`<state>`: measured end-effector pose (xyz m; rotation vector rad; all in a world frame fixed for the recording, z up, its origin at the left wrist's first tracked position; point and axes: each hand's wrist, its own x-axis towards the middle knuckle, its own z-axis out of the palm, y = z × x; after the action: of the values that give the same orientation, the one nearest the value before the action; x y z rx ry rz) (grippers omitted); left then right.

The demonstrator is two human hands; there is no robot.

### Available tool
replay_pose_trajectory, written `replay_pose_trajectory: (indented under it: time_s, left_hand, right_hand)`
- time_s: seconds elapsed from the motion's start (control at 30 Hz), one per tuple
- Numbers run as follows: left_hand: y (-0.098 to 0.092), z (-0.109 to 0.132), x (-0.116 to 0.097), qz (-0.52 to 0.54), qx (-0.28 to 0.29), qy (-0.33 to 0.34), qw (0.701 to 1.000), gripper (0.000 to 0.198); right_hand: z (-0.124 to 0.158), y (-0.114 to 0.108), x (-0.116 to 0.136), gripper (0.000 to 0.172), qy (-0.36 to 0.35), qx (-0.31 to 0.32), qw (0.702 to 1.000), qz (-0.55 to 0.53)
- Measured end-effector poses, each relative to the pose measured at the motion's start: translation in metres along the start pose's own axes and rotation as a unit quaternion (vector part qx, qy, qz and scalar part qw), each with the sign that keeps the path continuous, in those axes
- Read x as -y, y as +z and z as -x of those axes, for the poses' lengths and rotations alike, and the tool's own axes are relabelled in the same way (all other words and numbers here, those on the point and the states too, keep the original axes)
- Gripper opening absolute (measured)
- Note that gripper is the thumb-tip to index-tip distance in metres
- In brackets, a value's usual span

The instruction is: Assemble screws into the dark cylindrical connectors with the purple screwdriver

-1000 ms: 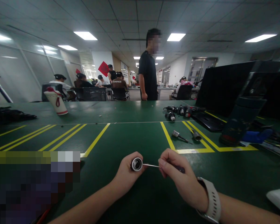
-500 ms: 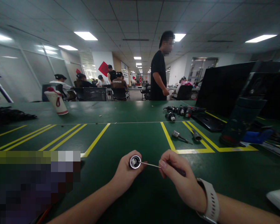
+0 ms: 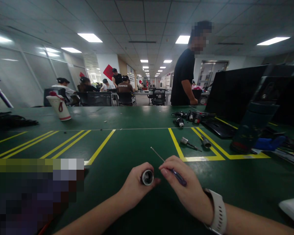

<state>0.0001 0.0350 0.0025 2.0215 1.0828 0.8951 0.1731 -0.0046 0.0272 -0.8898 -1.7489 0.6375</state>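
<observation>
My left hand (image 3: 137,181) is wrapped round a metal cylinder (image 3: 147,177), its open round end facing me and its dark inside partly visible. In my right hand (image 3: 183,182) is a screwdriver (image 3: 178,178) with a dark purple handle. Its thin shaft points up and to the left, apart from the cylinder. A pale watch strap circles my right wrist. Beyond my right hand lie a metal part with a thin stem (image 3: 189,143) and a short metal sleeve (image 3: 206,142).
Yellow tape lines mark the green table (image 3: 142,140). A dark bottle (image 3: 253,127), a black monitor (image 3: 232,93) and small cabled devices (image 3: 186,117) stand on the right. A white cup (image 3: 60,106) is at the far left. A person in black (image 3: 183,75) is behind the table.
The screwdriver's tip has come out of the cylinder's opening and now points up and left. My left hand has shifted slightly right and down. The person in black has moved right.
</observation>
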Motion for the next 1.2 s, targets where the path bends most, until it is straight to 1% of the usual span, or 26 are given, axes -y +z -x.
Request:
replay_pose_trajectory:
  time_s: [0.07, 0.17, 0.23, 0.3, 0.37, 0.43, 0.5, 0.57, 0.6, 0.7, 0.83, 0.93, 1.0, 1.07, 1.2]
  left_hand:
    - [0.003, 0.002, 0.000, -0.060, 0.049, 0.028, 0.997, 0.015]
    - [0.006, 0.003, 0.003, -0.109, 0.091, 0.074, 0.987, 0.031]
    - [0.008, 0.003, 0.005, -0.100, 0.105, 0.092, 0.985, 0.040]
    - [0.010, 0.003, 0.007, -0.088, 0.110, 0.091, 0.986, 0.043]
    - [0.010, 0.003, 0.008, -0.094, 0.095, 0.087, 0.987, 0.046]
    - [0.009, 0.003, 0.008, -0.110, 0.049, 0.097, 0.988, 0.054]
    - [0.005, 0.003, 0.008, -0.121, -0.008, 0.111, 0.986, 0.067]
    - [0.002, 0.004, 0.008, -0.122, -0.038, 0.109, 0.986, 0.072]
    - [0.001, 0.004, 0.007, -0.121, -0.040, 0.102, 0.987, 0.071]
    - [-0.001, 0.004, 0.006, -0.114, -0.029, 0.075, 0.990, 0.067]
    - [-0.001, 0.004, 0.002, -0.097, -0.011, 0.042, 0.994, 0.063]
    - [-0.001, 0.004, 0.001, -0.083, 0.001, 0.039, 0.996, 0.059]
    - [-0.001, 0.005, 0.000, -0.078, 0.018, 0.042, 0.996, 0.056]
    - [-0.001, 0.005, -0.001, -0.078, 0.033, 0.048, 0.995, 0.054]
    - [-0.001, 0.005, -0.004, -0.086, 0.045, 0.052, 0.994, 0.051]
  right_hand:
    - [0.001, 0.004, -0.001, 0.007, -0.020, 0.036, 0.999, 0.026]
    - [0.004, 0.011, -0.002, 0.029, -0.038, 0.089, 0.993, 0.071]
    - [0.007, 0.012, -0.002, 0.038, -0.051, 0.115, 0.986, 0.107]
    - [0.008, 0.012, -0.003, 0.036, -0.063, 0.124, 0.982, 0.132]
    - [0.007, 0.009, -0.003, 0.031, -0.078, 0.119, 0.980, 0.138]
    - [0.003, 0.003, -0.005, 0.027, -0.097, 0.093, 0.982, 0.134]
    - [-0.005, -0.004, -0.008, 0.024, -0.109, 0.048, 0.983, 0.140]
    - [-0.015, -0.014, -0.013, 0.019, -0.110, -0.005, 0.980, 0.166]
    - [-0.020, -0.019, -0.017, 0.017, -0.109, -0.031, 0.976, 0.186]
    - [-0.036, -0.040, -0.034, 0.012, -0.096, -0.105, 0.956, 0.256]
    - [-0.051, -0.076, -0.067, 0.011, -0.075, -0.188, 0.926, 0.319]
    - [-0.054, -0.104, -0.092, 0.010, -0.051, -0.228, 0.896, 0.379]
    - [-0.053, -0.118, -0.106, 0.010, -0.030, -0.236, 0.877, 0.417]
    - [-0.051, -0.126, -0.116, 0.009, -0.010, -0.231, 0.863, 0.450]
    - [-0.049, -0.130, -0.130, 0.009, 0.024, -0.200, 0.841, 0.502]
